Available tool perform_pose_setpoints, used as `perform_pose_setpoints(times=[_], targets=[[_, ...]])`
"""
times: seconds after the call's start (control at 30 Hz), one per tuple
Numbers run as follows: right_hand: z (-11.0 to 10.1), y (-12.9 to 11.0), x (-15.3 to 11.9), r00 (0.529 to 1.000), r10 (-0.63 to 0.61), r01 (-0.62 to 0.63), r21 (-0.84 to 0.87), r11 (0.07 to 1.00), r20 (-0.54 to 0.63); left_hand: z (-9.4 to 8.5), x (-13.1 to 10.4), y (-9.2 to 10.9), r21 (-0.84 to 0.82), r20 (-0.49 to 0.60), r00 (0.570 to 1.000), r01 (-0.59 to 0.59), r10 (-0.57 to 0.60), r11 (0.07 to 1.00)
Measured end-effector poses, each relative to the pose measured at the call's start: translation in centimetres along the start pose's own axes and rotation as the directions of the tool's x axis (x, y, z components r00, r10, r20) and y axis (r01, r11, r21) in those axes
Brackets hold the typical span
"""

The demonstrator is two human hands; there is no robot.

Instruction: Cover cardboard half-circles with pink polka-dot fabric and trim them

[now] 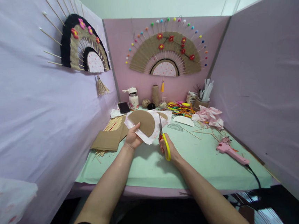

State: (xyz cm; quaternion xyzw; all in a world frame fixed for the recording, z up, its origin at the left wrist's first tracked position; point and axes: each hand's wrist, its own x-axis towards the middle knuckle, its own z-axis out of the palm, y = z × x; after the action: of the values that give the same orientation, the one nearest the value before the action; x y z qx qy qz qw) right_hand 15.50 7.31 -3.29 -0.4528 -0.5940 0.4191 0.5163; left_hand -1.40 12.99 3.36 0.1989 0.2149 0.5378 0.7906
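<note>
My left hand grips a brown cardboard half-disc together with the white, pink-spotted fabric under it, thumb on top. The fabric sticks out beyond the cardboard's edge. In my right hand is a pair of scissors with yellow and red handles, the blades pointing up and away beside the fabric's right side. Whether the blades touch the fabric I cannot tell. Just behind them lies another piece of spotted fabric with a smaller brown shape on it.
A pink glue gun with a cord lies at the right. Folded cardboard rests on thin sticks at the left. Behind are a clear protractor, a white half-disc, crumpled fabric and a bottle. Decorated fans hang on the walls.
</note>
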Motion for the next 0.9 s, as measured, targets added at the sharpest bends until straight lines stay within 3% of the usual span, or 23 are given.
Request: perform_pose_setpoints(times=[0.9], targets=[[-0.04,-0.66,-0.26,0.997,0.067,-0.070,-0.071,0.995,-0.040,-0.36,0.22,-0.15,0.015,0.019,1.000,-0.008,0.008,1.000]])
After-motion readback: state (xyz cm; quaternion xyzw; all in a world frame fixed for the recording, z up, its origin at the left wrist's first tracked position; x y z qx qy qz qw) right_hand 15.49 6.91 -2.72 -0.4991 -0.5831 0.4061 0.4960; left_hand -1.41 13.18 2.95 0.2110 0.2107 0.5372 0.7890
